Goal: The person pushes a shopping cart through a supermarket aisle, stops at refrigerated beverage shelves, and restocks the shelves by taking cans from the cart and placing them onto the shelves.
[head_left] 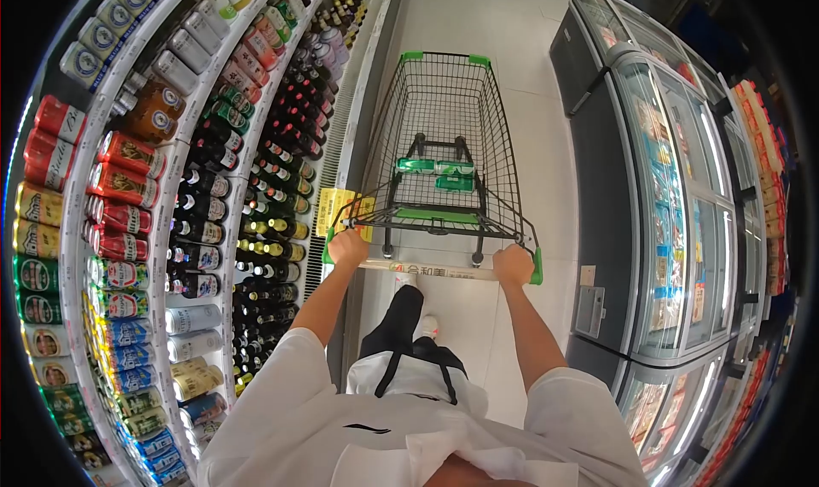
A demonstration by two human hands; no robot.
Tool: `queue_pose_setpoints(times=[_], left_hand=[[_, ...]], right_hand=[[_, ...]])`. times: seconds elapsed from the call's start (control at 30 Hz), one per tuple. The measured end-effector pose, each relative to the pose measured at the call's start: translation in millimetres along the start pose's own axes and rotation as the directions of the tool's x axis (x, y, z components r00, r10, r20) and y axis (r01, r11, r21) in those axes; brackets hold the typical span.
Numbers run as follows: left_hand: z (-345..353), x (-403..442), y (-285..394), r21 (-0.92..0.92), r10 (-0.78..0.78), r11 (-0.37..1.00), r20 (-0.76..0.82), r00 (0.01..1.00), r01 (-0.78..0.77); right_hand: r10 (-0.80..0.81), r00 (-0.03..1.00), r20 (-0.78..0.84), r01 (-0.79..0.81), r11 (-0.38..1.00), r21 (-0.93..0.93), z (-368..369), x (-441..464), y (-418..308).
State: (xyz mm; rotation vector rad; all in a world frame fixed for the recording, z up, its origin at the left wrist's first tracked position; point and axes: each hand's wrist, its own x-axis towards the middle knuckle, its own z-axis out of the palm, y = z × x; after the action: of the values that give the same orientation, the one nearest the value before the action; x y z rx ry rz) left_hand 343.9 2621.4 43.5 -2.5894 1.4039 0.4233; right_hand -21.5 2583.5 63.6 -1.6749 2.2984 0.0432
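Both my hands are closed around the handle of a shopping cart (435, 271), a black wire basket with green corner pieces. At the handle's left end is my left hand (348, 248), fingers wrapped over the bar. Toward the right end my right hand (514, 266) grips the same bar. Inside the cart, near its middle, lie a green can (416, 166) and another green can (455, 181), seen partly through the wire mesh. Printed lettering shows on the bar between my hands.
Shelves on the left hold rows of red cans (128, 184), dark bottles (294, 124) and other drinks. A yellow sign (333, 209) sticks out beside the cart. Along the right stands a glass-topped freezer (682, 205) with packaged goods. Pale floor tiles (533, 103) run ahead between them.
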Motion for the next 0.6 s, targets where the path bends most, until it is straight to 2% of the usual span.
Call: queue_pose_setpoints(times=[0.43, 0.6], left_hand=[[-59.1, 152.0, 58.8, -0.072, 0.036, 0.997, 0.074, 0.997, -0.031], [-83.0, 216.8, 86.0, -0.084, 0.058, 0.995, 0.067, 0.996, -0.052]], right_hand=[[0.057, 0.991, -0.122, -0.055, 0.998, 0.015, -30.3, 137.7, -95.1], [0.082, 0.991, -0.108, -0.082, 0.997, 0.004, -40.1, 198.3, -133.7]])
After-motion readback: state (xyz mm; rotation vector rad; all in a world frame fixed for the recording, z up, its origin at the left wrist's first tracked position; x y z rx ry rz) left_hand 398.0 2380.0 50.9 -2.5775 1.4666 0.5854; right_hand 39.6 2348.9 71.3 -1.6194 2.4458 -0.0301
